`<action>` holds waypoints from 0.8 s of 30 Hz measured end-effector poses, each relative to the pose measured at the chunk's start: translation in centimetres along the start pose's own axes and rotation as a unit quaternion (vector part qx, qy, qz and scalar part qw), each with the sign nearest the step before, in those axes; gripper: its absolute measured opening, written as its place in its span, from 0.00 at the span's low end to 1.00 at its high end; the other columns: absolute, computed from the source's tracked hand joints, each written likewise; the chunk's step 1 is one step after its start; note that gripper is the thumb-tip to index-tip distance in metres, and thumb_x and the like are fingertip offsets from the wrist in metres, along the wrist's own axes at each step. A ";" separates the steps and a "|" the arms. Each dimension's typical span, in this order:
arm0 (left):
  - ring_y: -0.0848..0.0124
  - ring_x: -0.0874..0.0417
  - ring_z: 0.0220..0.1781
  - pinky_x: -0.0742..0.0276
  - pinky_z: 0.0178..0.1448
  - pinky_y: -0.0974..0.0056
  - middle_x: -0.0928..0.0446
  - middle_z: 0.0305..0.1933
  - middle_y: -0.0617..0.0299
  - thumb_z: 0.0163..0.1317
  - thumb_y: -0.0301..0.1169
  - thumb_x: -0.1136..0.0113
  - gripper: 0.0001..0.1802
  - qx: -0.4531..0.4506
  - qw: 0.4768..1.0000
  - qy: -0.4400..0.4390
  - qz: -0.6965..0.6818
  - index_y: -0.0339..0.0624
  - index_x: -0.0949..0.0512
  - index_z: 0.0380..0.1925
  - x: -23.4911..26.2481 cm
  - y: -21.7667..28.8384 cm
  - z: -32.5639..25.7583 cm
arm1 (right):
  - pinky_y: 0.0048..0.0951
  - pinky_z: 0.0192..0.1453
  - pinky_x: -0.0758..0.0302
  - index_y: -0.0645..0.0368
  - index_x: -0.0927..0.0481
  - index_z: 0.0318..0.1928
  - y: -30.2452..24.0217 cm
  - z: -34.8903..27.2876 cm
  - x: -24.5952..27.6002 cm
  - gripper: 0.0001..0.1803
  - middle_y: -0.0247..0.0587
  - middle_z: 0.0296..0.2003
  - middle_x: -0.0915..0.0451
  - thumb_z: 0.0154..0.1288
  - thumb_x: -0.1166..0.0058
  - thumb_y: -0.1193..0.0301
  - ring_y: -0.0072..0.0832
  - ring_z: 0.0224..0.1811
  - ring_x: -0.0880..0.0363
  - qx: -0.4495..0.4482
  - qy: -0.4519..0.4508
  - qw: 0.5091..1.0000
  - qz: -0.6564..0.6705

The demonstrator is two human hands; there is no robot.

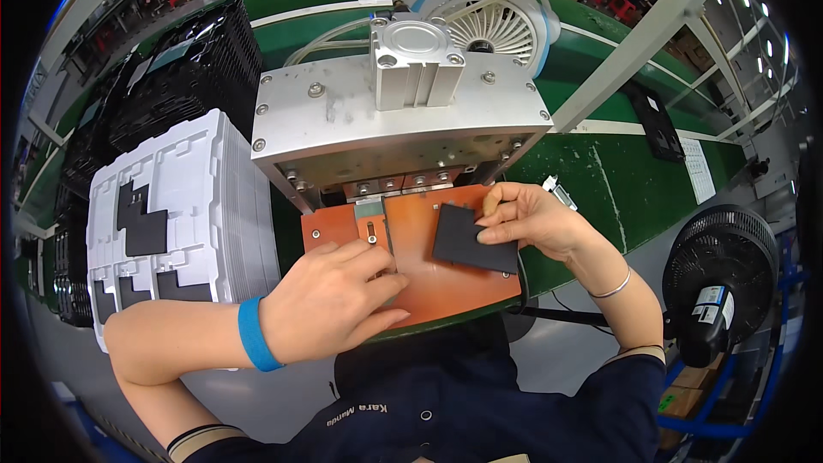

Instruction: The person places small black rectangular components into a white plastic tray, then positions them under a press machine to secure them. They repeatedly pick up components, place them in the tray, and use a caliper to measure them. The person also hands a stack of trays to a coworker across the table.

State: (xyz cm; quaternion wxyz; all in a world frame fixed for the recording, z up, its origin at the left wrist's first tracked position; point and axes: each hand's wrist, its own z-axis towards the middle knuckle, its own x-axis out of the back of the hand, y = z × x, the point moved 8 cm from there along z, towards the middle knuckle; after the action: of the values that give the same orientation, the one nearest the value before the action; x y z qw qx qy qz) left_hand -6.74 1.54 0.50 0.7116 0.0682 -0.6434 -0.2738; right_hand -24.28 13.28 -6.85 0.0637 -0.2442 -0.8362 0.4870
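My right hand [530,221] rests its fingers on a flat dark grey square pad [470,238] that lies on the orange base plate [429,287] of a small press. My left hand [336,298], with a blue wristband, lies on the plate's left part; its fingertips touch near a slotted metal strip [371,225]. Whether those fingers hold anything small is hidden. The grey metal press head [386,124] with its air cylinder [413,64] hangs just above the plate's far edge.
A tall stack of white trays [184,223] with dark pads stands at my left, black trays [180,69] behind it. A white fan [493,21] sits behind the press. A black fan [718,279] stands at the right. The green bench [617,180] extends rightward.
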 end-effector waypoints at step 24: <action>0.78 0.14 0.32 0.21 0.32 0.74 0.15 0.32 0.60 0.65 0.27 0.37 0.10 0.331 0.844 -0.038 -0.420 0.31 0.18 0.41 0.9 -1.6 -6.4 | 0.35 0.35 0.27 0.57 0.18 0.49 -2.4 -2.9 -6.2 0.17 0.37 0.32 0.31 0.59 0.37 0.66 0.33 0.37 0.28 0.412 0.241 0.657 -0.584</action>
State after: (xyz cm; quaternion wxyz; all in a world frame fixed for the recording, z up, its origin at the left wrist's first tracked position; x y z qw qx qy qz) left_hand -1.12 -1.83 -0.42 0.4385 0.5530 -0.6325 -0.3192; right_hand -18.73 11.66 -2.49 0.6285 0.2362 -0.4760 0.5680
